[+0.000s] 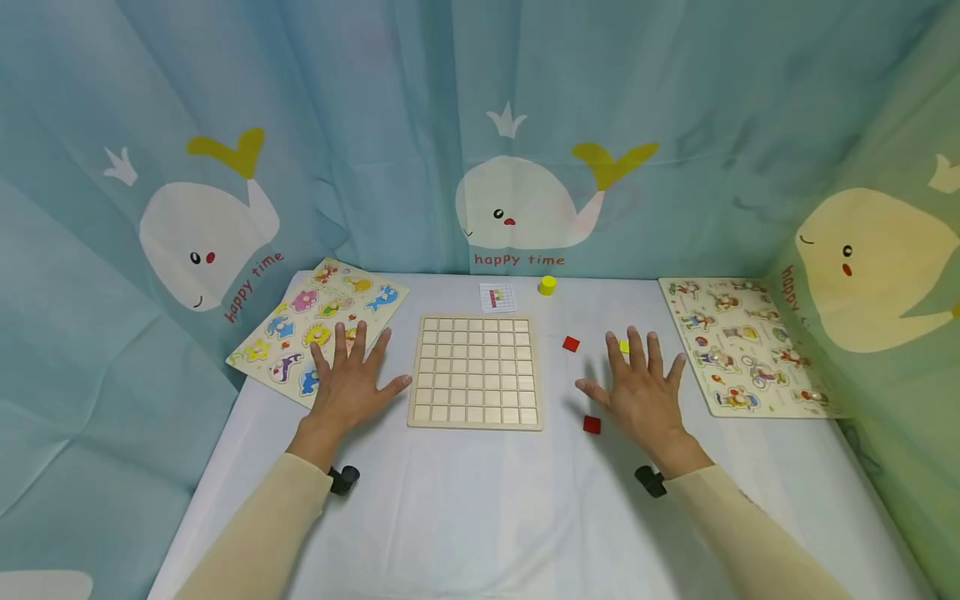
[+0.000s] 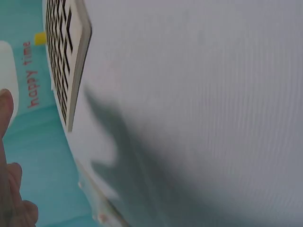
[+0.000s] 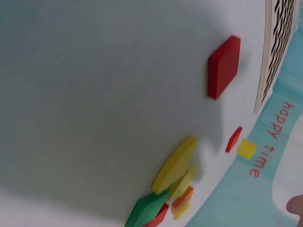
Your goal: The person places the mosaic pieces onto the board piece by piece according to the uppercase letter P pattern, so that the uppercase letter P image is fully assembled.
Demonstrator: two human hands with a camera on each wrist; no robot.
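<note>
My left hand (image 1: 348,396) hovers over the white table with its fingers spread, between an animal peg puzzle (image 1: 257,377) and a wooden grid board (image 1: 480,372). Its shadow falls on the cloth in the left wrist view. On the board's other side, my right hand (image 1: 643,402) is also held above the table, fingers apart and nothing in it. A red square tile (image 1: 592,425) lies below its thumb, and a second red tile (image 1: 572,343) is farther back. Partly hidden behind the fingers is a yellow piece (image 1: 624,346). The right wrist view shows a green piece (image 3: 146,208) among several coloured ones.
Behind the board lie a small printed card (image 1: 498,297) and a yellow cylinder (image 1: 547,286). A second peg puzzle (image 1: 705,392) with figures is at the right. Blue whale-print curtains (image 1: 390,167) enclose the table's back and sides.
</note>
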